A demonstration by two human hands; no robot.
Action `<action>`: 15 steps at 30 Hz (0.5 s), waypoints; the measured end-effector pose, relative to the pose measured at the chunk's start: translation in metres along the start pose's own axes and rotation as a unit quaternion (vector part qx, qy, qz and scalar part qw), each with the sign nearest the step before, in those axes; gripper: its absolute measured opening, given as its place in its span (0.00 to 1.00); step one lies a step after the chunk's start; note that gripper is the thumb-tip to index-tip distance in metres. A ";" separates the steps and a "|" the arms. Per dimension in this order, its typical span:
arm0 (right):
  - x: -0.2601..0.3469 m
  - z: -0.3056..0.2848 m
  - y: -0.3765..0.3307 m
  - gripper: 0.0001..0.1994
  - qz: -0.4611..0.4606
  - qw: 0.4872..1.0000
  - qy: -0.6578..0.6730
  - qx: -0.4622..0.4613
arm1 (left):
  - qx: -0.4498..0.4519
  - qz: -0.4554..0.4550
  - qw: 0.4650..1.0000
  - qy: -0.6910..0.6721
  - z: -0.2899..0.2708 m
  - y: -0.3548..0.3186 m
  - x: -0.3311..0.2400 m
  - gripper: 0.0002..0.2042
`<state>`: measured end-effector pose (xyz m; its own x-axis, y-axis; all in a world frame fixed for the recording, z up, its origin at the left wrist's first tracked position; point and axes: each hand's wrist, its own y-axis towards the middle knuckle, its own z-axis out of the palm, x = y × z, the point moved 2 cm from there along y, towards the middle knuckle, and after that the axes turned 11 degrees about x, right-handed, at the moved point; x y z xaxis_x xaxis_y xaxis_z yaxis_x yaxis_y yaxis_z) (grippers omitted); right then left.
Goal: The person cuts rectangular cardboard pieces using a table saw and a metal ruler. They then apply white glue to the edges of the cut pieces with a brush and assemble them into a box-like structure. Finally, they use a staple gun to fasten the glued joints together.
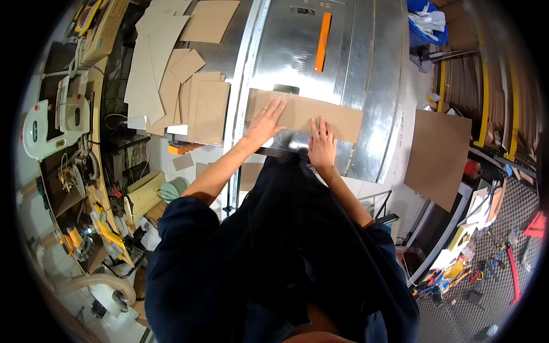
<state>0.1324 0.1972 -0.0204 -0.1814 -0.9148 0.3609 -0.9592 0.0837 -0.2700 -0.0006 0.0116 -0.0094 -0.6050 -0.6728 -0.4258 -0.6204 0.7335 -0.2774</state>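
Evidently the work is centring on one long brown board (303, 113), which is lying flat beneath both hands on the metal table (286, 54). The left hand (266, 121) is resting palm down on the board's left part, its fingers extended and slightly spread; the right hand (322, 140) is laying straightened fingers over the near edge, with its palm falling nearer the body. Neither hand is gripping anything; both seem to be pressing the board down or steadying it. Just left of the left hand, the board's end is sitting beside a scaled metal rail (242, 94), though whether the two are touching I cannot tell. Beyond the hands, an orange strip (323, 43) is running away from the body, apart from the board. As for progress, the board is showing no visible cut or mark, so placing it looks largely done, while any working of it seems to be remaining. Farther left of the left hand, several brown sheets (210, 111) and a large pale sheet (150, 68) are lying loosely overlapped; whether they are awaiting work or already finished is staying unclear.
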 end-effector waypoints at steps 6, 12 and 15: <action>-0.003 -0.012 0.021 0.30 -0.003 0.999 0.040 -0.014 | 0.075 -0.070 0.991 0.084 0.016 0.025 0.011 0.43; -0.050 -0.033 0.009 0.22 0.078 0.968 0.167 -0.170 | 0.083 -0.055 0.989 0.105 0.002 0.067 0.027 0.44; -0.076 -0.031 -0.014 0.22 0.149 0.956 0.155 -0.201 | 0.102 -0.057 0.987 0.106 -0.008 0.093 0.037 0.43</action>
<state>0.1531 0.2781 -0.0164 -0.4549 -0.6713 0.5852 -0.8495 0.5242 -0.0591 -0.0850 0.0539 -0.0440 -0.6414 -0.7412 -0.1983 -0.5898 0.6415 -0.4905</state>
